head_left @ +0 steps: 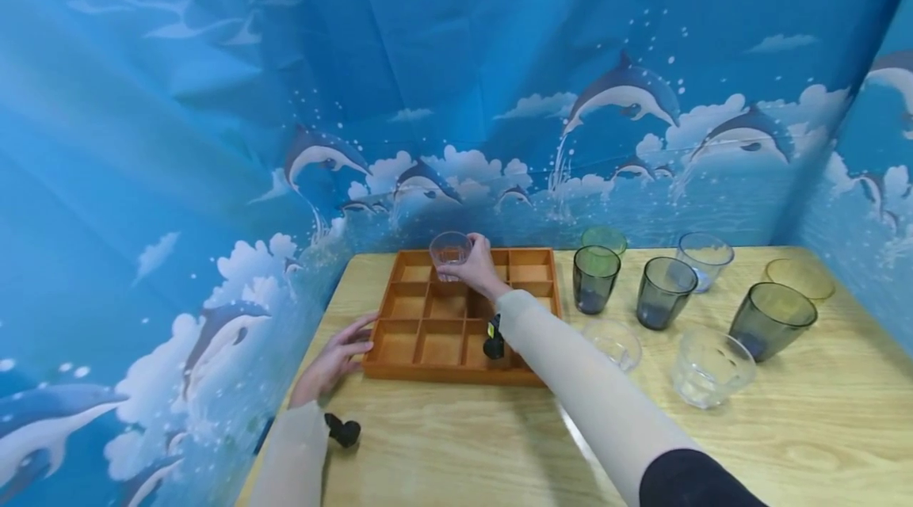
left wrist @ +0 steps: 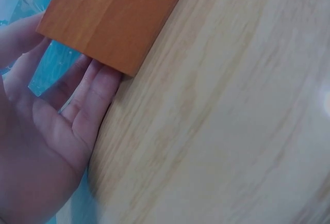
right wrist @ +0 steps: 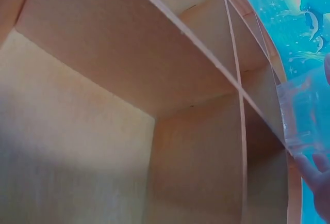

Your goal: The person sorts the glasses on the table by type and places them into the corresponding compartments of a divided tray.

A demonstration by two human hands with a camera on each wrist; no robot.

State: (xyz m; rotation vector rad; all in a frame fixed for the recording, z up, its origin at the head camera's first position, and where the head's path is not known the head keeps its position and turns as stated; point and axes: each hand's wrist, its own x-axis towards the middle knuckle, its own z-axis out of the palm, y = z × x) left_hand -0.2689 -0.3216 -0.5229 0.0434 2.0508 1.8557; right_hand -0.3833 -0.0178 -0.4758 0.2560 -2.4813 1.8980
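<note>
My right hand grips a clear drinking glass above the back row of a brown wooden divided box. In the right wrist view the glass shows at the right edge, with fingertips on it. The fingers of my left hand rest against the box's left side near the front corner. The left wrist view shows that hand with its fingers extended to the box wall. The compartments in sight hold nothing; my right arm hides some of them.
Right of the box stand several glasses: dark grey ones, a green one, an amber one and clear ones. A blue dolphin-print curtain hangs behind the wooden table.
</note>
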